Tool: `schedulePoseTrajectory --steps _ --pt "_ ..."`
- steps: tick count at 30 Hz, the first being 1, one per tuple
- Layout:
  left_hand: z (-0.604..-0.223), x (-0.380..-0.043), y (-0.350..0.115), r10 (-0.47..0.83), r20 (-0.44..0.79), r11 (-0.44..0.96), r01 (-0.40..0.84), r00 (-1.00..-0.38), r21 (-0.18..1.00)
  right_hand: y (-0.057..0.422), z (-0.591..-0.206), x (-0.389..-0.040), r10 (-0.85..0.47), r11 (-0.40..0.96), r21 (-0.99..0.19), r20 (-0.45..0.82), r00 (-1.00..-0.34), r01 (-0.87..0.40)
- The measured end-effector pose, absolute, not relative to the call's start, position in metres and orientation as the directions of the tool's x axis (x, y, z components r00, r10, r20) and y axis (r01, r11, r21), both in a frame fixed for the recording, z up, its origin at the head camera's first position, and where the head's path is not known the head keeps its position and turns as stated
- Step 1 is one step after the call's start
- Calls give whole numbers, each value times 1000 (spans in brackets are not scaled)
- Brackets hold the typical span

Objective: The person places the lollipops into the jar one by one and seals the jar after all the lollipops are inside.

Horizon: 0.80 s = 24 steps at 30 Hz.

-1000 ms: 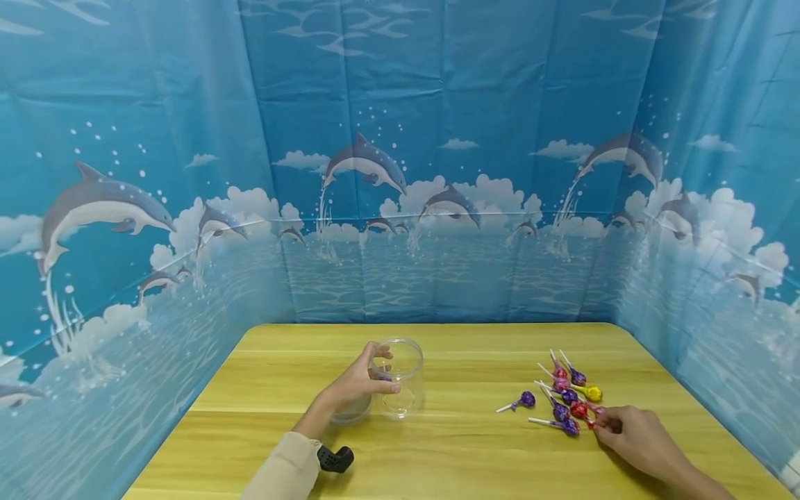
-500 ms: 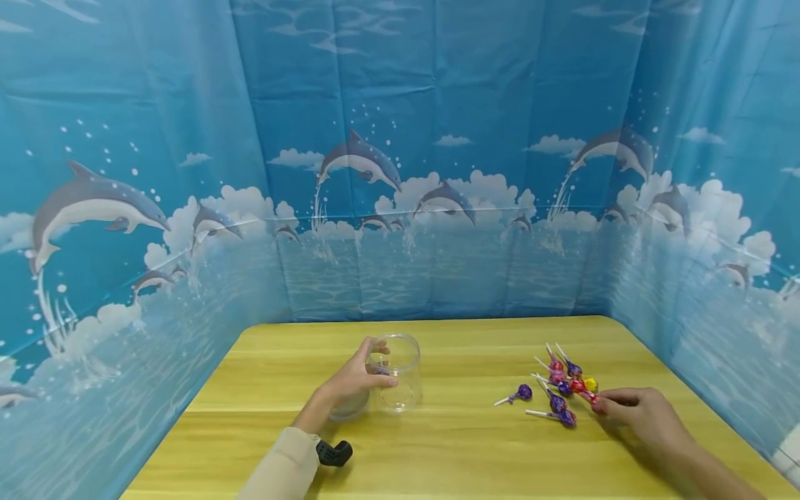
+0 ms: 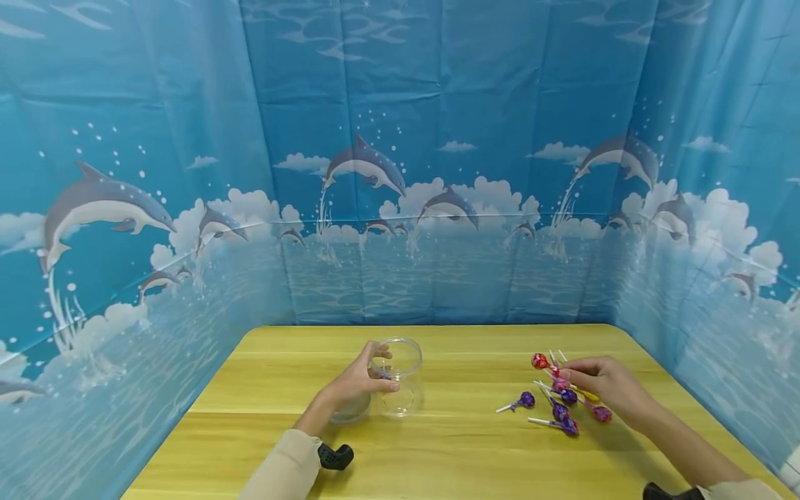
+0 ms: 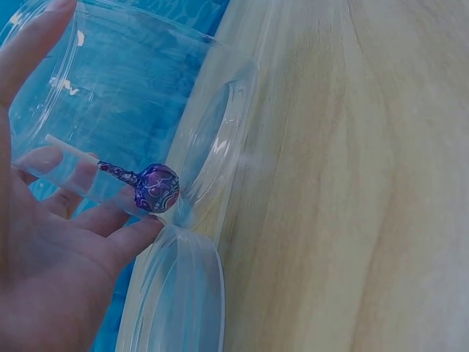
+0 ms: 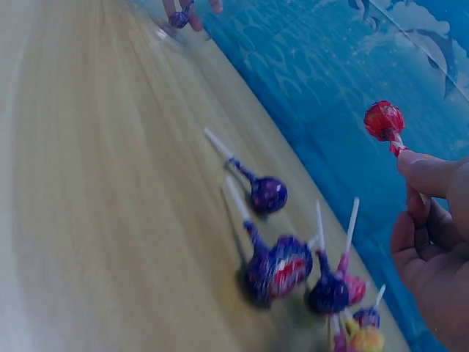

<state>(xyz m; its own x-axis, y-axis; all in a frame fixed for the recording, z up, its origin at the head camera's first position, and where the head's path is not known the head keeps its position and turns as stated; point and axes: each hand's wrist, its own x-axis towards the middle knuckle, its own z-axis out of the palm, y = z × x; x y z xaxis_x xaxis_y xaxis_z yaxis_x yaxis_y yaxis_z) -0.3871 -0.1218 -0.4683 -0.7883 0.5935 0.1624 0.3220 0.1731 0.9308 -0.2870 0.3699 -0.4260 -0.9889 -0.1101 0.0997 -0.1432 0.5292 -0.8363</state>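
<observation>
My left hand (image 3: 353,380) grips the side of a clear round plastic jar (image 3: 407,382), thumb on the near side and fingers behind. Inside the jar lies a purple-wrapped lollipop (image 4: 157,188), plain in the left wrist view. Beside the jar's base, partly under my left hand, is a clear lid (image 4: 192,293). My right hand (image 3: 619,392) pinches a red lollipop (image 5: 384,121) by its stick just below the wrapped head. It holds this candy above the pile, head up and pointing toward the jar side.
A loose pile of purple, pink and yellow lollipops (image 3: 560,412) lies on the right of the yellow wood-grain table (image 3: 450,451). One purple lollipop (image 3: 528,399) lies apart, left of the pile. A blue dolphin-print curtain (image 3: 400,278) hangs around the table's back and sides.
My right hand has taken the red lollipop out of the pile, raised it and moved it back and left over the other candies. The left hand and jar have stayed in place.
</observation>
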Motion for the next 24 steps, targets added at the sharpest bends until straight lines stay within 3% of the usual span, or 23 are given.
schedulePoseTrajectory --steps 10,24 --pt "-471 -388 -121 589 171 158 319 -790 934 314 -390 -327 -219 540 -784 220 -951 -306" --pt "-471 -387 -120 588 176 175 337 -790 925 224 -359 -371 -479 453 -719 301 -824 -526"
